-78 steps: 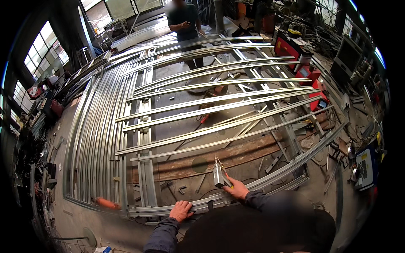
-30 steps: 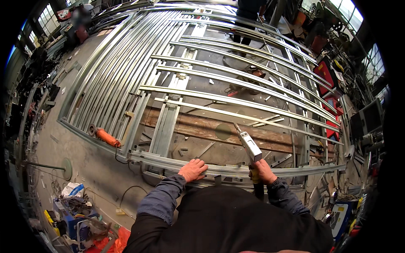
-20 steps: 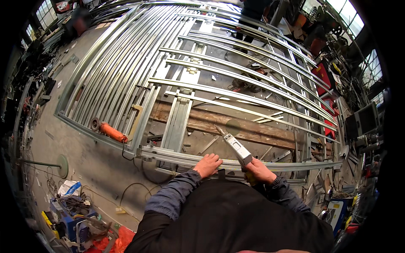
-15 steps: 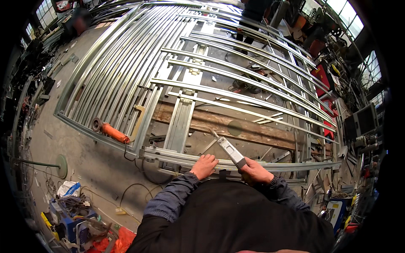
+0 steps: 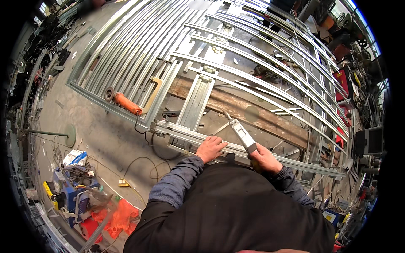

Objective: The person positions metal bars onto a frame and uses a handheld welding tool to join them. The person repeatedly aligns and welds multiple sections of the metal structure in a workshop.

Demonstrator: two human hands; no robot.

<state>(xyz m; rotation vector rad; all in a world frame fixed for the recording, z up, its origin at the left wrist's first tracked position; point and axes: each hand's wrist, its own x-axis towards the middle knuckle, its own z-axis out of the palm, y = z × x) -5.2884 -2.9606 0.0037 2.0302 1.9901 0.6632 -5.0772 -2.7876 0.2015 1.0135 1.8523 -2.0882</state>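
In my right hand [image 5: 265,159] is a silver-grey power tool [image 5: 243,135], its grip mostly hidden by my fingers. A slim rod-like tip points away to the upper left, over the gap inside a large metal frame [image 5: 197,99]. I cannot make out the tool's exact kind. My left hand [image 5: 211,149] lies on the near metal rail [image 5: 181,132], fingers together and bent over it; the thumb is hidden. Left of it, an orange angle grinder [image 5: 128,103] rests on the frame's lower left corner, beside a tan C-clamp [image 5: 152,95].
Long parallel bars [image 5: 270,82] span the frame's right half. Beneath lies a rusty brown beam [image 5: 236,103]. Cables [image 5: 145,162] loop over the floor near a blue machine [image 5: 69,189] and orange-red plastic [image 5: 122,217]. A round-based stand [image 5: 70,135] is at left. A person's legs [image 5: 272,25] show at the back.
The view has tilted down and turned slightly left, so the frame appears higher and farther right. Both hands keep nearly the same hold on the tool and the rail.
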